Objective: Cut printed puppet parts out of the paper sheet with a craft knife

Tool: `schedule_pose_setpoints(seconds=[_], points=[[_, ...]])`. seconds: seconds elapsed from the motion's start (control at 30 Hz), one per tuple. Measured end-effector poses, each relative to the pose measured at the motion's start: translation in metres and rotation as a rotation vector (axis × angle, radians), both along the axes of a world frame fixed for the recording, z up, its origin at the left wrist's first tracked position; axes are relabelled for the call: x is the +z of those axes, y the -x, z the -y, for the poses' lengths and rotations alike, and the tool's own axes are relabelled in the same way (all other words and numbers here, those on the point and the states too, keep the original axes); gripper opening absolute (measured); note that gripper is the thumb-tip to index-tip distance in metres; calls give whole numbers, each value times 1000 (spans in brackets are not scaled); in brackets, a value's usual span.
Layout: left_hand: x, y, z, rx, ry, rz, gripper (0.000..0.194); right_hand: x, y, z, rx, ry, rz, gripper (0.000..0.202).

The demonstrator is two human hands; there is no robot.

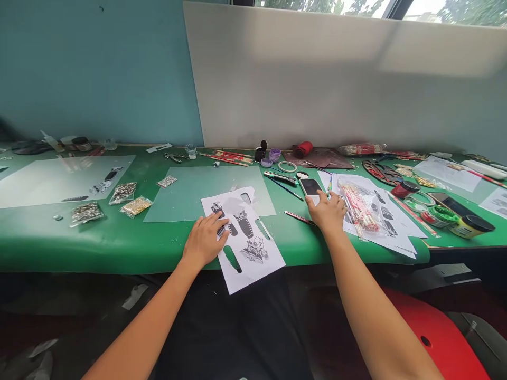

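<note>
My left hand (205,238) lies spread on a white printed sheet (257,272) with black patterns and several cut-out holes. The sheet hangs a little over the table's front edge and overlaps a translucent mat (186,195). To the right, my right hand (327,210) is open, its fingers apart at the lower end of a phone (310,186). Beside its fingertips stands a thin multicoloured tool (330,182). A red-and-white pencil (299,217) lies just left of that hand. A green-and-black cutter (280,178) and a blue brush (287,189) lie beyond it.
Bead packets (86,213) are on the left of the green table (130,243). A bag of red-and-white pencils (360,208) rests on more printed sheets (400,245) at the right. Paint jars (439,216) stand farther right. A red stool (443,338) is below.
</note>
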State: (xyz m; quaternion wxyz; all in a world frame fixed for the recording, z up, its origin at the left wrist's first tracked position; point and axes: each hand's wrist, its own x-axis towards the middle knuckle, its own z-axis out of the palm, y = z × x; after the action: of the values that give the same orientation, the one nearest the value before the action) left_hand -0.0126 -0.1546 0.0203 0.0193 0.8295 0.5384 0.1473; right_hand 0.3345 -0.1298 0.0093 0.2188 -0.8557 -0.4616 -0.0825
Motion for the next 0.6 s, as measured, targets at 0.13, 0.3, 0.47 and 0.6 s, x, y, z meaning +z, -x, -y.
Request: schedule_pose_setpoints(seconds=[0.13,0.3,0.47,0.6], points=[[0,1,-1,4,0,-9,36,5,-8,-9,44,110,-7,45],[-2,3,-3,-5,2,-23,36,3,-13,-13,57,166,-11,47],[-7,6,-5,-18,-17,-28,36,0,-18,-16,63,179,-52,46],[-12,8,-7,-33,-38,-22,36,2,-36,-26,45,170,-140,45]])
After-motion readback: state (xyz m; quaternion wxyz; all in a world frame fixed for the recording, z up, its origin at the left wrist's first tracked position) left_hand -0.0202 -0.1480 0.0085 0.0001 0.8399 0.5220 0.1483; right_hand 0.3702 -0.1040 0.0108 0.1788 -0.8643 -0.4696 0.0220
